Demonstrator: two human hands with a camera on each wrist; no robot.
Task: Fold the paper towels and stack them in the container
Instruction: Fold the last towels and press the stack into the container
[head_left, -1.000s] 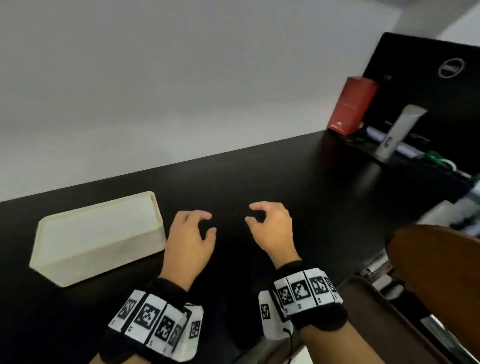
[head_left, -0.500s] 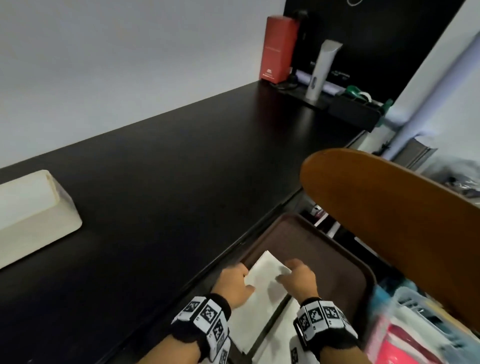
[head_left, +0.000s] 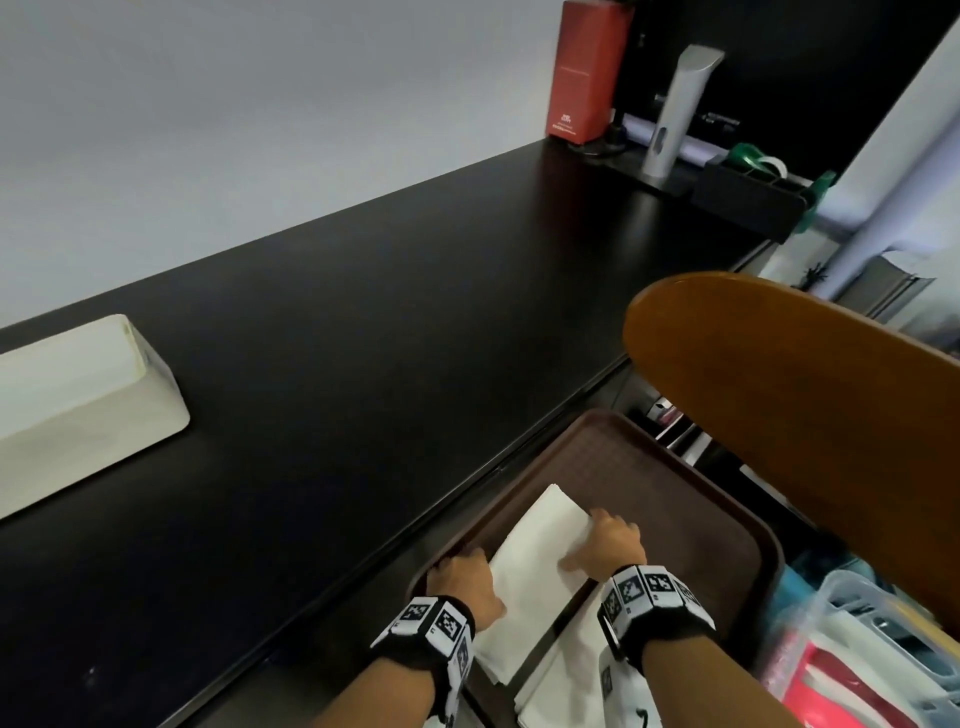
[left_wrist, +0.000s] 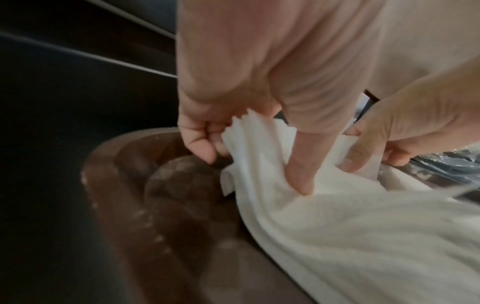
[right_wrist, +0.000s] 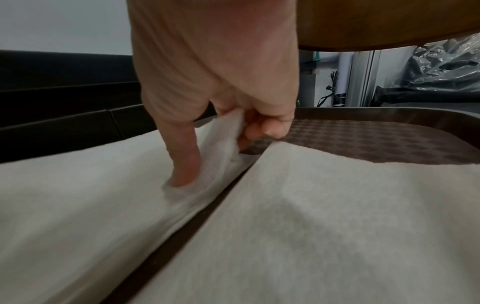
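Note:
A stack of white paper towels (head_left: 540, 556) lies on a brown tray (head_left: 675, 493) below the table's front edge, with a second white stack (head_left: 566, 675) beside it. My left hand (head_left: 462, 579) pinches the near-left edge of the top paper towel (left_wrist: 259, 156), thumb on top and fingers curled beneath (left_wrist: 253, 170). My right hand (head_left: 608, 545) grips the right edge of the paper towel (right_wrist: 223, 139), thumb pressed on top and fingers tucked under (right_wrist: 218, 156). The cream container (head_left: 78, 415) stands on the black table at far left, away from both hands.
The black table (head_left: 415, 312) runs along the wall. A red box (head_left: 587, 67), a grey tube (head_left: 675, 114) and a dark organiser (head_left: 748, 197) sit at its far right end. A wooden chair back (head_left: 805, 415) rises right of the tray. Plastic bins (head_left: 872, 649) stand at lower right.
Both hands left the tabletop and dropped to the tray below the table edge. They now hold opposite edges of the top paper towel. The head view turned right and down.

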